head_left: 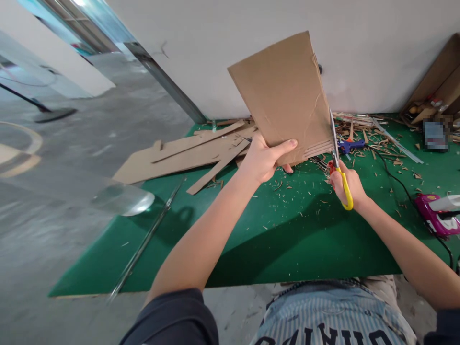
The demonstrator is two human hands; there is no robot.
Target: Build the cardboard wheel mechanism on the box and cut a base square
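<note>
My left hand (pixel 266 158) grips the lower edge of a brown cardboard sheet (pixel 283 93), thumb on its front, and holds it upright above the green mat (pixel 280 239). My right hand (pixel 347 184) is closed round the yellow and red handles of a pair of scissors (pixel 338 163). The scissor blades point up along the sheet's right edge, near its lower right corner, where thin strips are cut.
Long cardboard offcuts (pixel 187 153) lie at the mat's far left. Scraps and strips litter the far right around a blue tool (pixel 350 145). A pink device (pixel 436 218) with a black cord sits at the right edge. A metal ruler (pixel 143 244) lies on the left.
</note>
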